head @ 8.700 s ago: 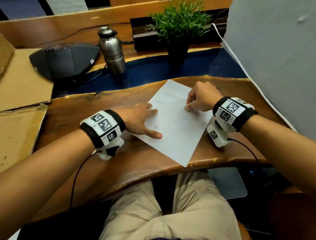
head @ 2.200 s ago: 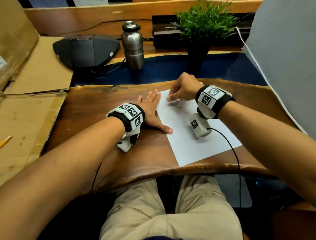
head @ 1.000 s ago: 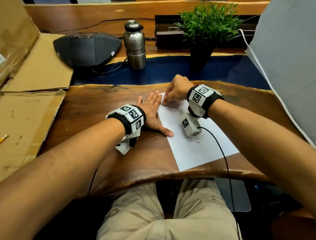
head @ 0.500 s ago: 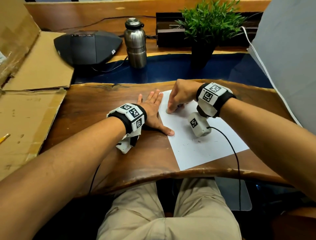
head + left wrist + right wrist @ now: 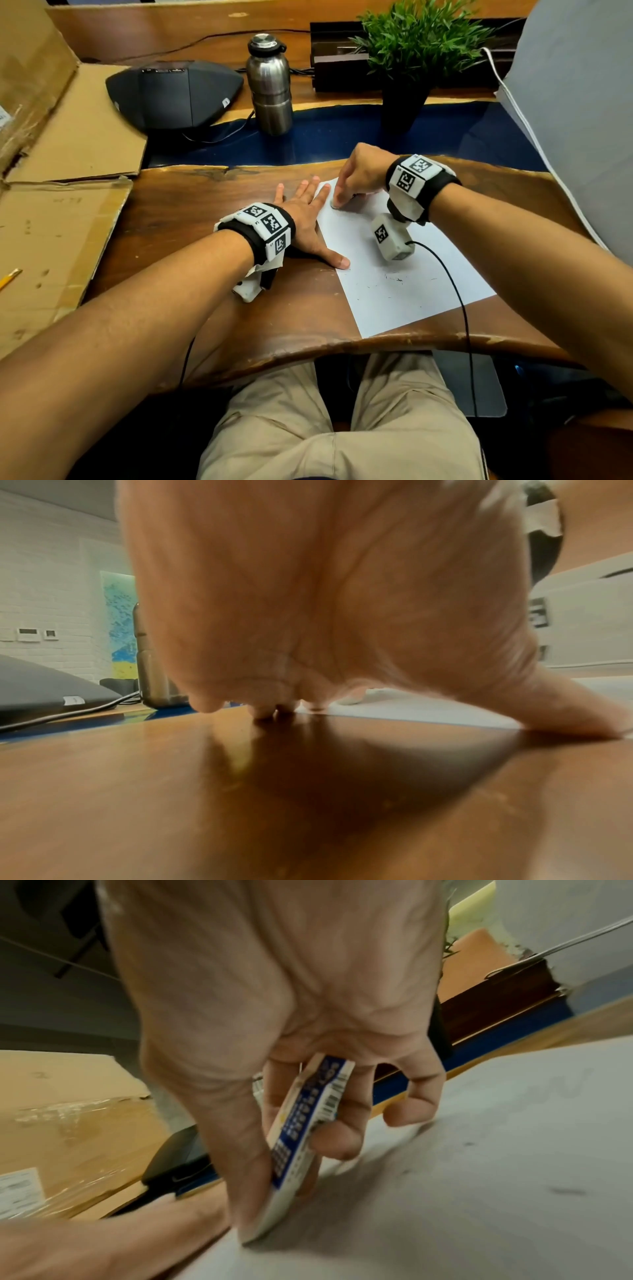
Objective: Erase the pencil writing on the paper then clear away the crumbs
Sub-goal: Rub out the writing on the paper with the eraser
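Landmark: we take the steel bottle (image 5: 269,82), upright at the far side of the desk (image 5: 191,219).
Speaker: a dark wedge-shaped unit (image 5: 173,94) just left of the bottle, as we see it, with a cable (image 5: 219,137) curling from under it toward the bottle's base.
Plant: a green plant in a black pot (image 5: 409,61), right of the bottle.
Black box: we find a low dark box (image 5: 334,56) behind the plant, right of the bottle.
Cardboard: flattened sheets (image 5: 61,171), far left of the bottle, beyond the speaker.
Pencil: we spot a yellow one (image 5: 8,278) on the cardboard, well left of and nearer than the bottle.
Grey panel: we see it (image 5: 579,102) far right of the bottle.
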{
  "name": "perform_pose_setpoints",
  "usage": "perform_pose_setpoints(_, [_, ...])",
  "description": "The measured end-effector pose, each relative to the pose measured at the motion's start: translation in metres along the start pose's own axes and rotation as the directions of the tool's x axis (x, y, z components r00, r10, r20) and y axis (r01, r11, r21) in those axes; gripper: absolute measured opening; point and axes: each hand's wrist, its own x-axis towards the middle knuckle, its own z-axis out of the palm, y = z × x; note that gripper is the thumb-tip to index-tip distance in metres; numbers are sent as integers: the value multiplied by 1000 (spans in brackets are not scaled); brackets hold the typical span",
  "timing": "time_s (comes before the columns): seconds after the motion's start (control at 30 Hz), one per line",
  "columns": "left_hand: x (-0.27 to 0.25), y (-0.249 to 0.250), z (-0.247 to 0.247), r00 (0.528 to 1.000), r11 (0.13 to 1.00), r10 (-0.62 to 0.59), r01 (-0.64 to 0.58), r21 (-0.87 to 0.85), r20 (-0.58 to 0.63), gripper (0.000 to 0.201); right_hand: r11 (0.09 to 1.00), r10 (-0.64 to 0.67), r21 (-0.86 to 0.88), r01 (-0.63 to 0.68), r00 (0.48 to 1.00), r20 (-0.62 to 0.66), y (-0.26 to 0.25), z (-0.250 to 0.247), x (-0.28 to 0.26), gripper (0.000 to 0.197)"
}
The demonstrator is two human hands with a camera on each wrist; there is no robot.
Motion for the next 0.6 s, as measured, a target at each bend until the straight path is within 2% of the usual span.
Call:
perform_pose_setpoints(0.1, [1, -1, 0, 1000, 1000, -9, 9, 4, 7, 159, 999, -3, -41, 10, 983, 182, 6, -2, -7, 20])
perform_pose_setpoints(0.13, [1, 0, 0, 1000, 1000, -8, 8, 7, 10, 160, 999, 7, -36, 0, 982, 187, 6, -3, -8, 20])
perform_pose_setpoints(0.23, [1, 1, -1, 1000, 1000, -5, 5, 15, 11, 160, 998, 41, 37, -42, 999, 2, 2, -1, 0, 22])
perform_pose_setpoints(0.3, [0, 1, -1, 1000, 1000, -8, 7, 16, 9, 159, 999, 37, 35, -36, 999, -31, 3, 0, 0, 23])
perform_pose_setpoints(0.4, [1, 1, 0, 1000, 1000, -12, 12, 16, 15, 160, 999, 13, -52, -4, 985, 172, 10, -3, -7, 21])
perform_pose_setpoints(0.43, [2, 1, 0, 1000, 1000, -13, 13, 22, 12, 160, 998, 7, -65, 5, 981, 195, 9, -4, -8, 21])
perform_pose_setpoints(0.47, [2, 1, 1, 1000, 1000, -12, 11, 28, 11, 160, 998, 4, -58, 6, 986, 169, 9, -4, -6, 21])
perform_pose_setpoints(0.57, [2, 1, 1, 1000, 999, -11, 11, 34, 6, 159, 1000, 9, 5, -9, 1000, -22, 7, -1, 1, 22])
perform_pose_setpoints(0.6, [2, 1, 1, 1000, 999, -10, 10, 33, 8, 159, 1000, 6, 8, -6, 999, -32, 9, 0, 2, 21])
